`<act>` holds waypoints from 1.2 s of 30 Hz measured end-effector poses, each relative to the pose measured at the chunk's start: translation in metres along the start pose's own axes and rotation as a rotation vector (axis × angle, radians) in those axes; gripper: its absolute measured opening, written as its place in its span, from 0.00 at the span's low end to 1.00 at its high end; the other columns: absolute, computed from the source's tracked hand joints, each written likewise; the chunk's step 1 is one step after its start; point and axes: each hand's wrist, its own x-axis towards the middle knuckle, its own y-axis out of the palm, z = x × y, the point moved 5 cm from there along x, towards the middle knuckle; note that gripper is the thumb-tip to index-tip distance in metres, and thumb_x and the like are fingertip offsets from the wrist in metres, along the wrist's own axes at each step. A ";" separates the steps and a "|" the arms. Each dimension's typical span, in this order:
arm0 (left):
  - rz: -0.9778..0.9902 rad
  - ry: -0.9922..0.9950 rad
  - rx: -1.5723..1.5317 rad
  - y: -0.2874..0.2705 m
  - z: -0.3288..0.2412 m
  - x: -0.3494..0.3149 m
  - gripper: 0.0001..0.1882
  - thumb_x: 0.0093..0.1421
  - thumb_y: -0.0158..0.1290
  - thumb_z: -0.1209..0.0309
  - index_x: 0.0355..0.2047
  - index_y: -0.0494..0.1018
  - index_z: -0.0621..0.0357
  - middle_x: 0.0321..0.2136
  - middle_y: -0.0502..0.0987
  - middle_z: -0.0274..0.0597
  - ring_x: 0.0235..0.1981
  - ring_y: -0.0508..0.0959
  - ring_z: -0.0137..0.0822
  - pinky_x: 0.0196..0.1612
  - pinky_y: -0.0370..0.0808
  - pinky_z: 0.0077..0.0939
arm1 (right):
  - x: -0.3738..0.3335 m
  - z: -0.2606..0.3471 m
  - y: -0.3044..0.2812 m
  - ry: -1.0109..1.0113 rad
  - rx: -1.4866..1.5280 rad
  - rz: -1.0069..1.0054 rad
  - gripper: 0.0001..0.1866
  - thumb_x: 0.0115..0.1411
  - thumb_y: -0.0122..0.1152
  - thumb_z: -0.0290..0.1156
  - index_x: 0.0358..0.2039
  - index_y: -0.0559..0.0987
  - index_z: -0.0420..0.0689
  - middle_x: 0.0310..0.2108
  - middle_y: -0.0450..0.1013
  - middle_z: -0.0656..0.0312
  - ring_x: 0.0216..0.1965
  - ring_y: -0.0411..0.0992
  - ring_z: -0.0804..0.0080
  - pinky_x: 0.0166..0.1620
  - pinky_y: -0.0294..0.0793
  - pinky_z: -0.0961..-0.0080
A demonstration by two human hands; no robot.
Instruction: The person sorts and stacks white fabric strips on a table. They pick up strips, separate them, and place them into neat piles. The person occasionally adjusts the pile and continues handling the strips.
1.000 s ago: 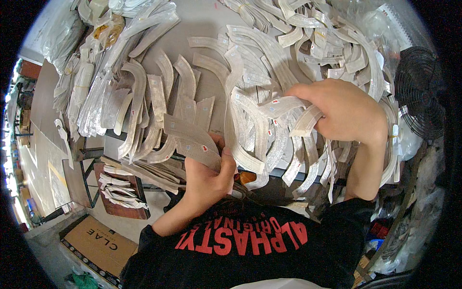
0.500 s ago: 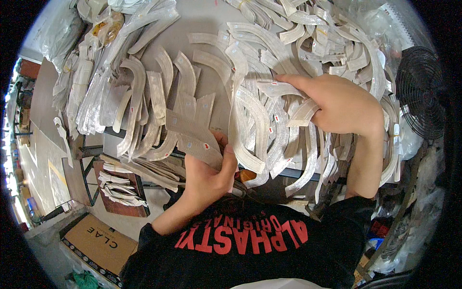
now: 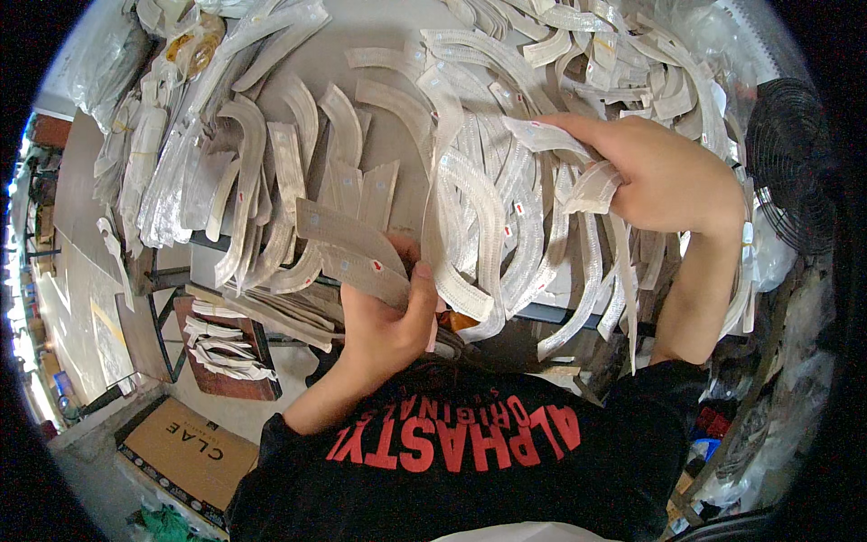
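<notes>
1. Left hand [image 3: 388, 321]: closed on a small fan of pale grey-beige, curved, flat, textured strips [image 3: 348, 244], thumb laid along the near end (at least two layers, exact count unclear). Small red and pale-blue marks show on them.
2. Long axis of that fan: about ten o'clock to four o'clock, free ends toward ten, near ends in my grip.
3. Right hand [image 3: 673, 176]: pinching a second bunch of off-white, glossy, bent strips [image 3: 549, 137]. One end sticks out toward ten o'clock, another toward eight; my fingertips underneath are hidden.
4. Key relation: a loose heap of whitish, crescent-shaped, flat strips [image 3: 474, 194] lies between my hands, at one o'clock from the left and nine o'clock from the right. Right is nearer: its bunch overhangs the heap. Left thumb is just beside the near-left edge; can't tell if touching.
5. Heap strips mostly run twelve to six, curving, some ends past the near edge of the grey flat-topped table [image 3: 379, 23].
6. Around: a row of beige, S-curved, overlapping strips [image 3: 246, 181] at ten to eleven o'clock from my left hand; a black, round, wire-caged fan [image 3: 790, 167] at three o'clock from my right.
</notes>
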 end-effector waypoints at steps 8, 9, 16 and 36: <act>0.020 -0.016 -0.025 -0.002 -0.003 0.000 0.08 0.70 0.53 0.80 0.47 0.67 0.67 0.34 0.74 0.41 0.25 0.79 0.27 0.28 0.77 0.23 | -0.002 0.004 -0.006 0.014 0.063 -0.029 0.35 0.51 0.59 0.18 0.63 0.74 0.39 0.46 0.81 0.40 0.49 0.79 0.39 0.52 0.79 0.53; 0.016 -0.013 -0.033 -0.002 -0.002 -0.001 0.08 0.71 0.52 0.80 0.48 0.67 0.67 0.34 0.74 0.41 0.25 0.79 0.27 0.27 0.76 0.23 | -0.002 0.005 -0.007 0.019 0.056 -0.023 0.34 0.52 0.60 0.19 0.63 0.74 0.39 0.46 0.81 0.40 0.49 0.79 0.39 0.52 0.79 0.54; 0.035 -0.111 -0.118 0.000 -0.008 -0.002 0.09 0.71 0.53 0.80 0.48 0.68 0.66 0.34 0.74 0.40 0.24 0.79 0.26 0.26 0.75 0.22 | -0.006 -0.006 -0.009 0.043 0.047 -0.002 0.38 0.54 0.60 0.15 0.69 0.70 0.39 0.52 0.80 0.40 0.54 0.78 0.41 0.56 0.76 0.60; 0.065 -0.092 -0.063 0.005 -0.013 -0.004 0.08 0.73 0.55 0.77 0.48 0.69 0.65 0.26 0.76 0.38 0.17 0.73 0.25 0.18 0.67 0.20 | 0.004 0.006 0.006 -0.064 0.023 -0.033 0.37 0.48 0.61 0.15 0.63 0.72 0.39 0.46 0.80 0.40 0.50 0.78 0.39 0.51 0.77 0.54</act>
